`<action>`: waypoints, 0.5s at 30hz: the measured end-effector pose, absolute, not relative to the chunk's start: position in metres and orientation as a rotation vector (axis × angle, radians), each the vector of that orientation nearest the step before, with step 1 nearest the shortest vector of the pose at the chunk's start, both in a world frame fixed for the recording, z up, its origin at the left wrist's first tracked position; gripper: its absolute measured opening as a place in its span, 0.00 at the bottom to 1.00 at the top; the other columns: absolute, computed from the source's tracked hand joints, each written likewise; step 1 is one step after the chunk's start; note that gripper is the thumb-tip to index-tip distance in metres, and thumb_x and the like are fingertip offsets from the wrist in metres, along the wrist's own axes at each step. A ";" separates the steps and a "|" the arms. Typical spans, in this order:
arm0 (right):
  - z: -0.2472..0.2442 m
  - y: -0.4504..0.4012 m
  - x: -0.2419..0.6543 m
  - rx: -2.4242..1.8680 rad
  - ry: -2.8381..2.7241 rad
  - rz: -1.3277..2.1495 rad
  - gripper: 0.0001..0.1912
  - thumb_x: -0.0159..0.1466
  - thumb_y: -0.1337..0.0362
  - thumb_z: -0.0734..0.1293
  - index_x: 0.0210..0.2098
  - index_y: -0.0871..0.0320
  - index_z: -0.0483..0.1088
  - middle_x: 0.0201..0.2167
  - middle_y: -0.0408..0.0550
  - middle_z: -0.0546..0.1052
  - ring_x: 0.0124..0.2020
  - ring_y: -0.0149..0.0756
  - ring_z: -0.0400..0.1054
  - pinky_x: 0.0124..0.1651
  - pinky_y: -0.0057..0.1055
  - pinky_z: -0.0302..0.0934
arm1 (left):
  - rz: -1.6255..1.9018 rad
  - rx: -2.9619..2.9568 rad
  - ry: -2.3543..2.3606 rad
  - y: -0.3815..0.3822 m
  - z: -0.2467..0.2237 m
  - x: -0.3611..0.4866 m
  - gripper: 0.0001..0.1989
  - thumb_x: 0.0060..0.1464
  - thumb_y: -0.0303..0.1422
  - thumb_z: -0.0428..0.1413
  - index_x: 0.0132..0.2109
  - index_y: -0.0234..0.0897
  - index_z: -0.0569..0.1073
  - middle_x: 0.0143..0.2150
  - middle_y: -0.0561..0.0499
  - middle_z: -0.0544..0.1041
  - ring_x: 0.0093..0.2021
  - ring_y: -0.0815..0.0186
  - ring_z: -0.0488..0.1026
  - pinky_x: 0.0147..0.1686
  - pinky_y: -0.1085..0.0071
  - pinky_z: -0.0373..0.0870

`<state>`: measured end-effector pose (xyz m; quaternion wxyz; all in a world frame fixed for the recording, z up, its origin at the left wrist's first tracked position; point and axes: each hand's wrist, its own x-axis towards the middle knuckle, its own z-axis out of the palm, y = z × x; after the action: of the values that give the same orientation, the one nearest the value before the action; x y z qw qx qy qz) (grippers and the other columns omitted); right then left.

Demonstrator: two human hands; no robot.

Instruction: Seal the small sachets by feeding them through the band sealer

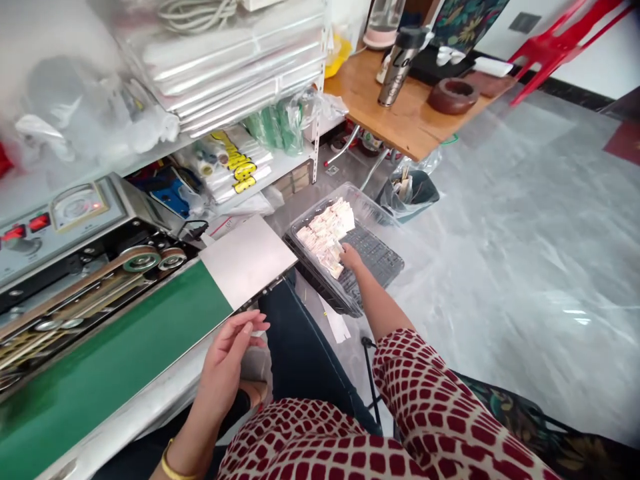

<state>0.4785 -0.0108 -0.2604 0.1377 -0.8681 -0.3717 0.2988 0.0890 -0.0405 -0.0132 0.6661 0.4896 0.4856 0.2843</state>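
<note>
My right hand [351,257] reaches down into a black plastic basket [377,247] with a clear plastic liner. Its fingers are closed on a small pale packet at the edge of a pile of similar white-and-pink packets [325,230]; the fingertips are partly hidden. My left hand [239,339] hangs free beside the front edge of a band sealing machine, palm inward, fingers loosely stretched and holding nothing. Just above it are the machine's green conveyor belt [130,347] and the metal plate [247,259] at the belt's end.
The sealer's control panel [75,207] stands at the left. Behind it, a shelf holds stacked clear plastic bags [235,67]. A wooden table [360,100] carries a tumbler [400,67] and a brown ashtray-like bowl [453,95]. A lined waste bin [413,193] stands beyond the basket.
</note>
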 end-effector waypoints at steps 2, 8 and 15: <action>-0.269 -0.002 0.480 -2.511 -1.101 0.897 0.24 0.62 0.67 0.62 0.58 0.61 0.66 0.57 0.57 0.72 0.55 0.43 0.66 0.56 0.33 0.59 | 0.617 1.109 1.112 -0.040 -0.014 0.096 0.13 0.62 0.40 0.56 0.50 0.41 0.75 0.50 0.47 0.76 0.48 0.61 0.74 0.40 0.69 0.73; -0.279 0.009 0.498 -2.581 -1.136 0.962 0.34 0.61 0.58 0.68 0.65 0.56 0.60 0.64 0.59 0.64 0.64 0.54 0.57 0.61 0.46 0.55 | 0.550 1.131 1.119 -0.041 -0.022 0.119 0.13 0.63 0.40 0.55 0.51 0.43 0.75 0.52 0.47 0.76 0.48 0.62 0.74 0.42 0.69 0.72; -0.282 0.014 0.502 -2.543 -1.225 0.960 0.30 0.60 0.60 0.69 0.61 0.57 0.64 0.60 0.59 0.68 0.62 0.50 0.60 0.60 0.41 0.57 | 0.482 1.142 1.127 -0.043 -0.032 0.128 0.13 0.63 0.41 0.54 0.51 0.44 0.76 0.51 0.48 0.77 0.47 0.63 0.74 0.41 0.70 0.73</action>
<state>0.5017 0.0139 -0.2824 0.0800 -0.8503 -0.4096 0.3208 0.1280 -0.0433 -0.0323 0.6692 0.5067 0.4997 0.2139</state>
